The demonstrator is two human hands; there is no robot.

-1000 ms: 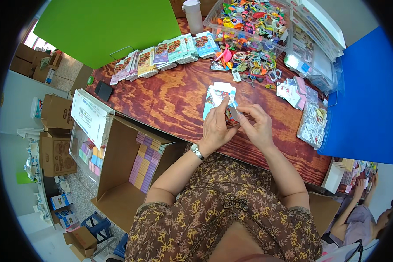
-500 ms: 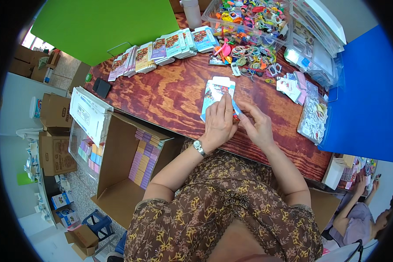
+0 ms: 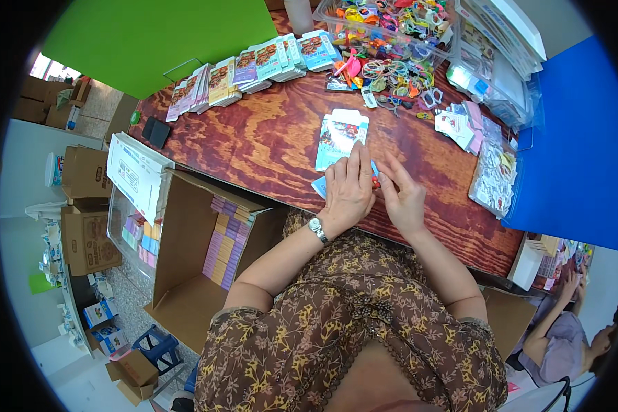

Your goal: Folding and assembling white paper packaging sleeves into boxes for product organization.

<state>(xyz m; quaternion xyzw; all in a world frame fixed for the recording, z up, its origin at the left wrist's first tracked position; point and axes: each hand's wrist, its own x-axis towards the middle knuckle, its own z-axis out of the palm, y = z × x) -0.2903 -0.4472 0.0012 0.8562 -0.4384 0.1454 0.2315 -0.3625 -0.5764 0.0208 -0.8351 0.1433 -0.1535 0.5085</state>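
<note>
On the table in front of me lies a flat, light-blue printed carton (image 3: 337, 147) with a white end flap. A second blue carton (image 3: 318, 186) shows only at its corner and right edge, mostly hidden under my left hand (image 3: 349, 187). That hand is laid flat with its fingers stretched forward, their tips at the first carton's lower edge. My right hand (image 3: 404, 199) has its thumb and fingers bent at the second carton's right edge, gripping it beside a small red patch. Whether the red is print or a separate piece I cannot tell.
Stacks of coloured cartons (image 3: 250, 65) line the far left. Small colourful trinkets (image 3: 391, 79) lie beside a full clear bin (image 3: 384, 34). Cards (image 3: 460, 127) and a bag of pieces (image 3: 494, 182) are at the right. A phone (image 3: 156, 133) lies left; an open cardboard box (image 3: 178, 240) stands below.
The upper carton now lies farther forward, apart from the lower one, whose corner has come into view. My right fingers have shifted slightly at the edge. The whole view has tilted a little.
</note>
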